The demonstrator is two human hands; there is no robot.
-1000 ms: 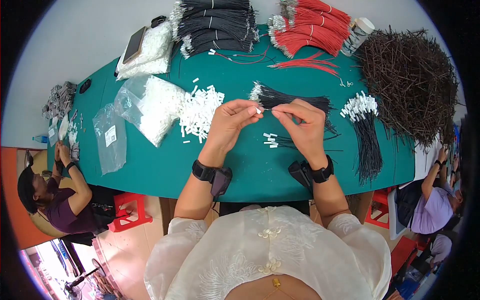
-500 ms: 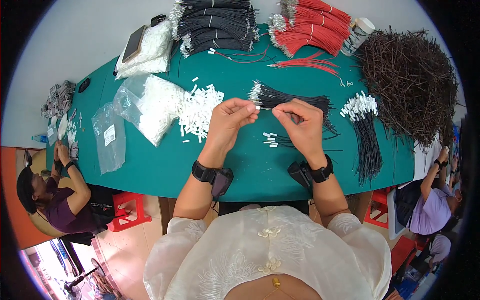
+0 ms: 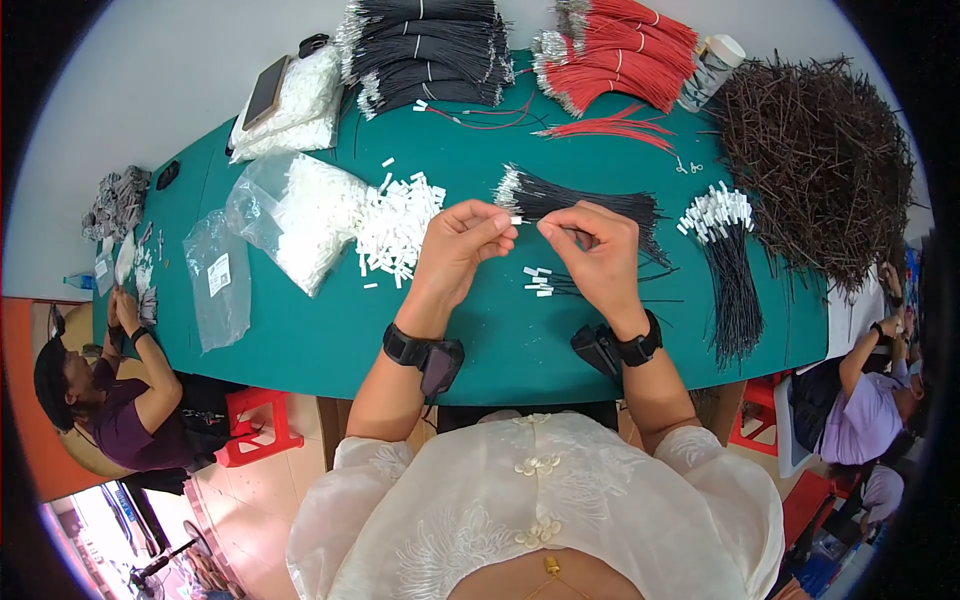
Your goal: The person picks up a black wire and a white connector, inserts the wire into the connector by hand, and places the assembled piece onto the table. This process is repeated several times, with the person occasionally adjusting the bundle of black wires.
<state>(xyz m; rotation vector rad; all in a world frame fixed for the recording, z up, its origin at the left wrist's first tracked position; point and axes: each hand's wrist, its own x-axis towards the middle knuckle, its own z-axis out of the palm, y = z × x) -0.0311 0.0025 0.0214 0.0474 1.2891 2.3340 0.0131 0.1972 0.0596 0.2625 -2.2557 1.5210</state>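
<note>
My left hand (image 3: pixel 467 243) is closed in a pinch on a small white connector housing (image 3: pixel 516 221), which pokes out past the fingertips. Just to its right, my right hand (image 3: pixel 597 248) is also pinched, its fingertips a short gap from the housing. Whatever lies in that pinch is too thin or too hidden to make out. Behind both hands lies a loose bundle of black wires (image 3: pixel 590 199) with silvery ends pointing left. Below the right hand are several black wires with white housings (image 3: pixel 540 281) on their ends.
Loose white housings (image 3: pixel 405 220) spill from a clear bag (image 3: pixel 315 225) at left. A finished-looking bundle of housed black wires (image 3: pixel 733 285) lies right. Tied black (image 3: pixel 430 50) and red bundles (image 3: pixel 625 60), a jar (image 3: pixel 712 72) and a dark brown heap (image 3: pixel 815 170) line the back. Co-workers sit at both sides.
My right hand's fingertips have come slightly nearer to the housing in my left hand. The left hand stays nearly in place, still pinching the housing.
</note>
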